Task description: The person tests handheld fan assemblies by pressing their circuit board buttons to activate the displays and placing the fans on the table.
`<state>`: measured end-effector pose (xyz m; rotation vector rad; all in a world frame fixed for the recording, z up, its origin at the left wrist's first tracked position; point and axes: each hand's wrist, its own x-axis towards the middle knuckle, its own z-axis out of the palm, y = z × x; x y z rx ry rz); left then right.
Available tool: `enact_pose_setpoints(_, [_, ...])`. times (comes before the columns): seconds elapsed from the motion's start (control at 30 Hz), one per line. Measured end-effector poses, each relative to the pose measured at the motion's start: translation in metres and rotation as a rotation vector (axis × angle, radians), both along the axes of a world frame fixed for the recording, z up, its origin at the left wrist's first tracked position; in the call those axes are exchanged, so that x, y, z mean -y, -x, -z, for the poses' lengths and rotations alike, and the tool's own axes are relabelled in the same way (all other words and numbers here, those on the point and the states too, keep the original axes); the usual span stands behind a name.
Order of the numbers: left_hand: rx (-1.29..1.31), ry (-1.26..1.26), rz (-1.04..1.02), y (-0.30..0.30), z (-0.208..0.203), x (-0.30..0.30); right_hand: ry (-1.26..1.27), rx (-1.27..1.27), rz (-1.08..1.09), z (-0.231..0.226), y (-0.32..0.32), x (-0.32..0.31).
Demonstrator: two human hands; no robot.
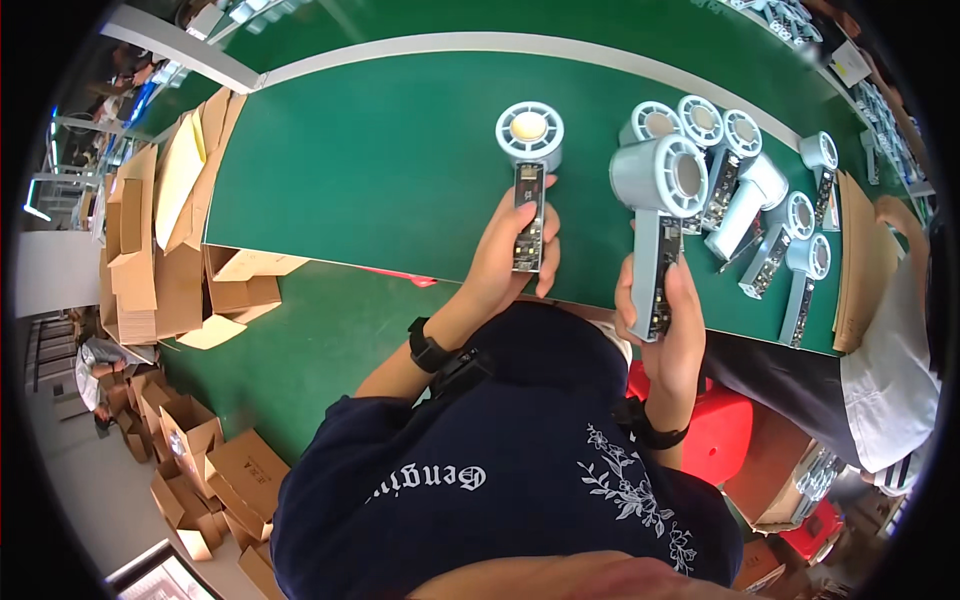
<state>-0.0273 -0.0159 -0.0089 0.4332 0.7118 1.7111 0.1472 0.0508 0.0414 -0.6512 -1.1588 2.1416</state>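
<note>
My left hand (508, 243) is wrapped round the handle of a handheld fan (530, 128), its round slatted head pointing up and a pale yellow disc at its centre. The thumb lies on the dark circuit board exposed along that handle. In my right hand (682, 318) is a second light blue-grey handheld fan (655, 180), gripped low on the handle, with its bare circuit board facing right. Both fans are above the near part of the green table (380, 150). Right beside my right hand lies a group of similar fans (770, 255), several with their boards showing.
Cardboard boxes (155, 250) stand at the table's left end, and more boxes (240, 470) are on the floor. A flat cardboard piece (858, 260) stands at the table's right end, next to another person's arm (905, 235). A red stool (718, 435) is below the table edge.
</note>
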Motion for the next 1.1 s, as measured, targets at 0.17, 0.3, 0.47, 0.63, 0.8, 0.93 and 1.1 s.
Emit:
enact_pose_setpoints(0.17, [-0.162,0.053,-0.103,-0.009,-0.003,0.005,-0.055,0.05,0.001,0.021,0.024,0.012])
enact_pose_setpoints(0.3, [-0.194,0.016,-0.12,-0.006,0.0,0.002,-0.091,0.153,0.115,0.03,0.052,0.016])
enact_pose_setpoints(0.47, [-0.177,0.017,-0.121,-0.003,0.001,-0.003,-0.097,0.091,0.063,0.046,0.056,0.007])
enact_pose_setpoints(0.63, [-0.25,0.045,-0.153,-0.004,0.001,-0.004,-0.098,0.002,0.0,0.054,0.057,0.003])
enact_pose_setpoints(0.8, [-0.298,0.072,-0.141,-0.006,-0.001,-0.004,-0.125,0.065,0.095,0.053,0.062,0.005])
enact_pose_setpoints(0.93, [-0.297,0.062,-0.138,-0.006,-0.002,-0.004,-0.158,0.071,0.113,0.052,0.062,0.005])
enact_pose_setpoints(1.1, [-0.285,0.045,-0.138,-0.007,0.0,-0.003,-0.169,0.075,0.114,0.052,0.062,0.007])
